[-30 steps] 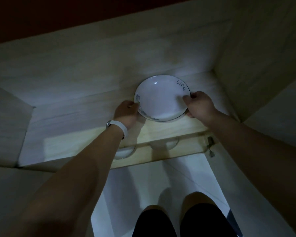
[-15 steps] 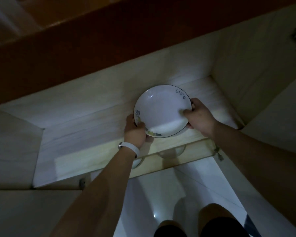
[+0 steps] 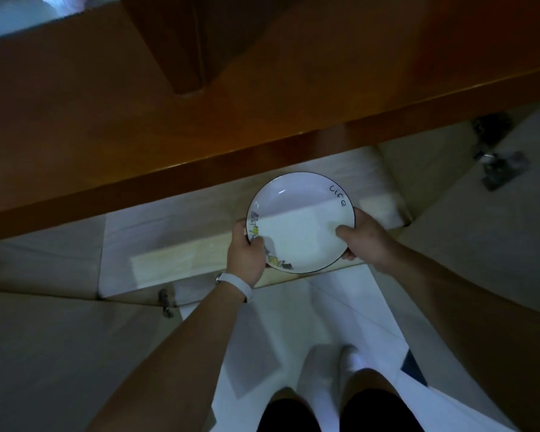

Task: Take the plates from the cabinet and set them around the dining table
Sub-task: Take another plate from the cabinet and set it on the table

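Note:
A white plate with a thin dark rim, the word "Life" and a small coloured drawing is held level over the front edge of the pale cabinet shelf. My left hand, with a white band on the wrist, grips the plate's left rim. On the right rim sits my right hand, thumb on top. No other plates show on the shelf.
A brown wooden countertop overhangs the cabinet opening. Open cabinet doors stand at the left and right, with metal hinges on the right. White floor tiles and my legs lie below.
Both hands have drawn the plate out from the back of the shelf to its front edge. The view has pulled back and risen, so the brown countertop now fills the top.

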The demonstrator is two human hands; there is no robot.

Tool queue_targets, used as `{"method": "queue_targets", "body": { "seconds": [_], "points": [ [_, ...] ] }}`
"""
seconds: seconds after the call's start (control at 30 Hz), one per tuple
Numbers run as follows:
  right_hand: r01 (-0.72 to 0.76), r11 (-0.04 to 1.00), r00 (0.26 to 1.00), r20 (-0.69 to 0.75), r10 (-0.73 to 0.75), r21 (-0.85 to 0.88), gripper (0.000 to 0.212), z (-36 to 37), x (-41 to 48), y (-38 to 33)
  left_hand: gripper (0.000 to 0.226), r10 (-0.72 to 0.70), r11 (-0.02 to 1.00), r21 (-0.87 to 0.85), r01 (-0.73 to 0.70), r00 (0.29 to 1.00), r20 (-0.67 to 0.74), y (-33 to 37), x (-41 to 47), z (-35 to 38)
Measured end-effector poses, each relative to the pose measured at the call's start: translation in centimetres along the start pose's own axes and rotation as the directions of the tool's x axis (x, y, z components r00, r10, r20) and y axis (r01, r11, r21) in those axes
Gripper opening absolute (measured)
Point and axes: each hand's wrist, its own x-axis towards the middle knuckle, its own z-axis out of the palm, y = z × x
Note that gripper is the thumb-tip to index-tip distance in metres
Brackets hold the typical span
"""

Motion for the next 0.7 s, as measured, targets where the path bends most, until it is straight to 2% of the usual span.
{"method": "queue_targets", "body": {
  "seconds": [0.2, 0.27, 0.4, 0.5, 0.7],
  "points": [
    [-0.017, 0.986, 0.998, -0.05, 0.025, 0.165, 0.038, 1.2, -6.1, -1.0, 0.036, -0.085, 0.978, -0.187, 0.097, 0.994, 0.069, 1.3, -4.8, -2.3],
    [-0.022, 0.987, 0.997, -0.072, 0.034, 0.161, 0.037, 1.5, -8.2, -1.1, 0.041, -0.11, 0.963, -0.232, 0.135, 0.987, 0.119, 1.9, -6.7, -3.3],
    [-0.045, 0.989, 0.991, -0.121, 0.063, 0.141, 0.042, 2.3, -12.5, -1.9, 0.047, -0.133, 0.951, -0.252, 0.181, 0.972, 0.196, 3.3, -10.2, -5.3],
    [-0.019, 0.987, 0.985, -0.167, 0.046, 0.157, 0.03, 3.0, -15.6, -3.2, 0.047, -0.156, 0.944, -0.25, 0.216, 0.958, 0.24, 4.6, -12.3, -6.9],
    [-0.034, 0.982, 0.972, -0.222, 0.076, 0.188, 0.042, 4.1, -21.8, -6.3, 0.045, -0.139, 0.934, -0.279, 0.224, 0.946, 0.293, 7.8, -16.3, -10.6]
  ]
}}
